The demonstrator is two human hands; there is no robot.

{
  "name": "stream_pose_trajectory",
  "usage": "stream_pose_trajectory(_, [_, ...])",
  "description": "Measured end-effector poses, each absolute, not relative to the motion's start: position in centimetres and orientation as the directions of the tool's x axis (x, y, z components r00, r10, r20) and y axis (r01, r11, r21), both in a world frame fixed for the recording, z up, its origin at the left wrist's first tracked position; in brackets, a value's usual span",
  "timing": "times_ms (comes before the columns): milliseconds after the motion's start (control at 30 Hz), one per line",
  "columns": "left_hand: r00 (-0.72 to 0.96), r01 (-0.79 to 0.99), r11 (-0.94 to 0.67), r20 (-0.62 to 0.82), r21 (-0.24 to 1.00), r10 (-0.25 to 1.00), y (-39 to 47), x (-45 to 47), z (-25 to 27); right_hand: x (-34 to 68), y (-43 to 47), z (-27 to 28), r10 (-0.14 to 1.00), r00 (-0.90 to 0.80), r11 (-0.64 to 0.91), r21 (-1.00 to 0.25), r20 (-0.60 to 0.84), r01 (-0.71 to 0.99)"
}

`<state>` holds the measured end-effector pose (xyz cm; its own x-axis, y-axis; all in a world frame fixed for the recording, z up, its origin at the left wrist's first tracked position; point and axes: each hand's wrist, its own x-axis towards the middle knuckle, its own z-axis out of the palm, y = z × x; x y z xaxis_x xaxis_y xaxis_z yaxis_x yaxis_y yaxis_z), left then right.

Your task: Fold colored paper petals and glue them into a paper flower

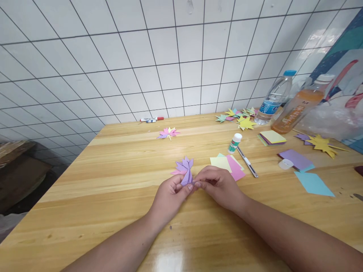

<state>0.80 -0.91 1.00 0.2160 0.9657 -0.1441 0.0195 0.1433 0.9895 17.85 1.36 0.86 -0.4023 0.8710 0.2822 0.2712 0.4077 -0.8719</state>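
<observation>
Left of the left hand (170, 192), I have free wooden tabletop (110, 170); past the right hand (219, 186), glue stick (234, 145) and utility knife (247, 162) obstruct.

The wall (187, 45) has white tiles with dark lines and fills the top. Light shines on it at the upper right, next to a blue print (347, 45). The wood table (113, 189) is yellow-brown, with a bright shine at the bottom middle. Something brown (24, 177) sits at the left edge.
</observation>
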Motion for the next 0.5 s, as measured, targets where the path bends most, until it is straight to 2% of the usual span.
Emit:
stream_pose_trajectory(133, [0.199, 0.018, 0.15, -0.151, 0.988, 0.968, -0.89, 0.73, 1.01, 17.74, 1.29, 0.75, 0.885, -0.378, 0.396, -0.865, 0.271, 0.308])
stream_pose_trajectory(267, [0.202, 0.06, 0.155, -0.164, 0.986, 0.966, -0.74, 0.39, 0.45, 17.47, 0.95, 0.68, 0.938, -0.311, 0.263, -0.894, 0.15, 0.362])
stream_pose_trajectory(500, [0.217, 0.062, 0.108, -0.119, 0.992, 0.969, -0.83, 0.5, 0.39, 17.32, 1.08, 0.63, 0.942, -0.336, 0.133, -0.925, 0.006, 0.356])
